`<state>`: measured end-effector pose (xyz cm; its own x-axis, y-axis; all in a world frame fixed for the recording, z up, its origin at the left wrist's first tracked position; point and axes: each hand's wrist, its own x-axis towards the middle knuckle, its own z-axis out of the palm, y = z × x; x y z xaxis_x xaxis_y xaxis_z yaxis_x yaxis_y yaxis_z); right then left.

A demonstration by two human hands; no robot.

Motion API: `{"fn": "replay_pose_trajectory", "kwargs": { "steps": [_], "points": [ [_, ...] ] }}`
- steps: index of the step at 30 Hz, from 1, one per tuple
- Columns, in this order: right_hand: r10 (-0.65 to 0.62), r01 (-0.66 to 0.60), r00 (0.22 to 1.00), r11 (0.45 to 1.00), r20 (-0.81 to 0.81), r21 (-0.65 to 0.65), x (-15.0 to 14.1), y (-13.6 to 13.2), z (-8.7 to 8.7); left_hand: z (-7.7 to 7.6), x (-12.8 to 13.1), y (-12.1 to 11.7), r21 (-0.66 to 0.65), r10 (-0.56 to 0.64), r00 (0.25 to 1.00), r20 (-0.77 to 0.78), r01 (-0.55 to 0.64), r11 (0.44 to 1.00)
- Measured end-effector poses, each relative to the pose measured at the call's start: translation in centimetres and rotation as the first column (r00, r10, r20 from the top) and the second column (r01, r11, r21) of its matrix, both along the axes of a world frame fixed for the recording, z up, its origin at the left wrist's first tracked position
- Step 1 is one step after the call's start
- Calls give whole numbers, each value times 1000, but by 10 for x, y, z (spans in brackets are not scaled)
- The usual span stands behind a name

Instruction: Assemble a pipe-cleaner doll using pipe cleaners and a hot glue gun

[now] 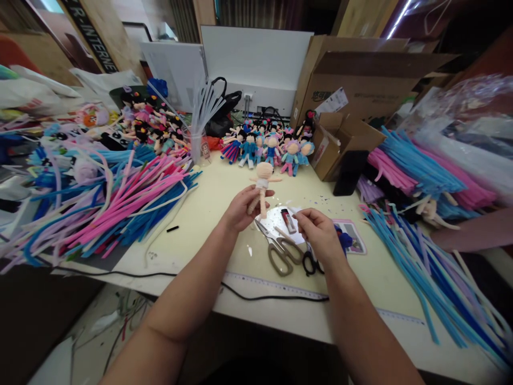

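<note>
Upright in my left hand (239, 210) is a small beige fuzzy-stem doll (263, 183) with a round bald head, outspread arms and a whitish band round its body. My fingers close on its legs. To the right, my right hand (317, 231) is closed in a pinch, its fingertips beside a dark and red lighter (288, 221); what they hold, if anything, is too small to make out. Below lie large scissors (282, 256) with grey-brown handles. Black-handled scissors (310, 263) are partly hidden by my right hand. A dark blue fuzzy piece (343, 239) shows behind my wrist.
Heaps of coloured fuzzy stems lie left (132, 208) and right (425, 262). Finished dolls (270, 149) stand at the back, beside a cardboard box (348, 80) and a black phone-like slab (350, 172). A ruler (276, 286) and a black cable (256, 298) run along the front.
</note>
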<state>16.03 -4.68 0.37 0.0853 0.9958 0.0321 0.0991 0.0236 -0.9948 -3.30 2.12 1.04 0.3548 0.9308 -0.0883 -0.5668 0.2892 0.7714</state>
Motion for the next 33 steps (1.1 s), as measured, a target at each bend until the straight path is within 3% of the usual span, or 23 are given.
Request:
{"fn": "replay_pose_trajectory", "kwargs": {
  "steps": [4, 7, 15, 23, 31, 33],
  "points": [
    [32, -32, 997, 999, 64, 5, -6, 0, 2, 1, 14, -12, -7, -143, 989, -40, 143, 990],
    [41, -42, 993, 999, 107, 15, -9, -1, 4, 2, 20, -17, -9, -179, 982, -62, 179, 984],
    [15, -15, 1000, 1000, 12, -5, -4, 0, -1, 0, 5, -3, 10, -42, 999, -4, 42, 999],
    [50, -51, 999, 998, -22, -25, -12, -1, 0, 2, 18, -16, -7, -186, 982, -34, 186, 983],
    [7, -8, 998, 1000, -55, -23, -6, -1, -3, 0, -1, -1, -13, -24, 1000, -3, 24, 1000],
    [17, -18, 999, 1000, -43, -25, -7, -1, -2, 1, 0, -1, -25, -33, 999, -8, 33, 999]
  ]
}}
